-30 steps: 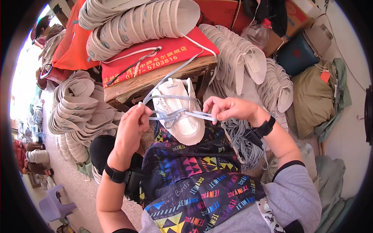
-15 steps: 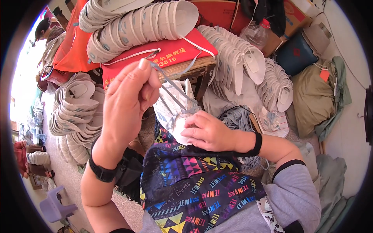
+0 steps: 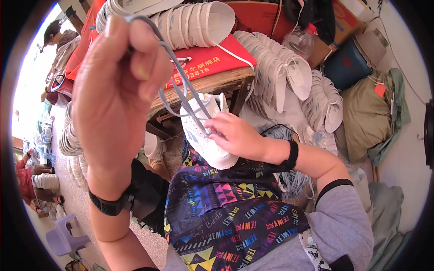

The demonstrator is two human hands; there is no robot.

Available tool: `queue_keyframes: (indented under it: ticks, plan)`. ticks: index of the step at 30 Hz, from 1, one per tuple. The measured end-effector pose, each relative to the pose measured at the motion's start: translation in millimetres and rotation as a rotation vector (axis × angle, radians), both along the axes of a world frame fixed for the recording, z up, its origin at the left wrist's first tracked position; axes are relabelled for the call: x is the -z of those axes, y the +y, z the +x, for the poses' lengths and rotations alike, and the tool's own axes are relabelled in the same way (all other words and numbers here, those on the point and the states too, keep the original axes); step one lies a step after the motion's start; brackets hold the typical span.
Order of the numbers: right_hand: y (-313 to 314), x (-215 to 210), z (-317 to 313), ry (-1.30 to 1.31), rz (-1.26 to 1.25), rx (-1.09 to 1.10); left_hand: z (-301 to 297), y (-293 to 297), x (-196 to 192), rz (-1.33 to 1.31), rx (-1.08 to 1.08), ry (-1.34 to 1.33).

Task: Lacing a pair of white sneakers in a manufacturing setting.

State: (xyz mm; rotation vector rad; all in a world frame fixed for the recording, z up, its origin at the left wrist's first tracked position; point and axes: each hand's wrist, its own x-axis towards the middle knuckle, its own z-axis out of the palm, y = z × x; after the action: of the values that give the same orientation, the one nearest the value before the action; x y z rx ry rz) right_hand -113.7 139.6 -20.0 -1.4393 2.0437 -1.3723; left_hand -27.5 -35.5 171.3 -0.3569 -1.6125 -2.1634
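The left hand (image 3: 118, 90) is raised high, close to the camera, and its fingers are pinched together on the grey lace (image 3: 178, 74). The lace runs down from this fist in two or three taut strands to the white shoe upper (image 3: 205, 133), so the high hand seems to serve to pull the lace tight through the upper. A black wristband (image 3: 108, 203) sits on this forearm.

The right hand (image 3: 237, 137) lies on the white shoe upper, with its fingers closed on the place where the strands enter it. I judge that this grip pins the upper and the lace end so that the pull from above does not drag the piece away. The upper rests on the person's lap, on a dark apron with coloured triangles (image 3: 226, 212), just in front of the wooden surface (image 3: 212, 86).

On this surface a red bag (image 3: 212, 61) lies flat, and a long stack of white soles (image 3: 190, 20) lies across it. More white uppers (image 3: 275, 67) lean in rows to the right, near a clear plastic bottle (image 3: 300, 40). A bundle of grey laces (image 3: 294, 178) lies beside the right forearm, within easy reach. A small lilac stool (image 3: 65, 237) stands on the floor at the lower left.
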Motion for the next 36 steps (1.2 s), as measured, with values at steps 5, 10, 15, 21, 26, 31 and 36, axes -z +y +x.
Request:
queue_keyframes:
  ticks: [5, 10, 15, 21, 26, 31, 36]
  plan:
    - [-13, -2, 1, 0.543, 0.249, -0.043, 4, -14, 16, 0.008, -0.076, -0.064]
    - [-17, 3, 17, 0.257, 0.336, -0.044, 6, -22, 23, 0.091, -0.046, -0.072]
    - [-10, 12, 37, 0.124, 0.151, 0.099, 28, -47, -8, 0.111, 0.086, 0.130]
    - [-10, 3, 32, -0.100, 0.148, 0.086, 32, -37, -17, 0.028, 0.092, 0.166]
    - [-16, -38, -11, -0.216, -0.009, -0.234, 43, -104, 16, 0.327, -0.070, -0.137]
    - [-9, -74, -53, -0.905, -0.441, -0.274, 123, -262, 116, 1.070, -0.344, -0.218]
    - [27, -33, -112, -1.400, -0.571, -0.095, 209, -356, 193, 1.495, -0.409, -0.214]
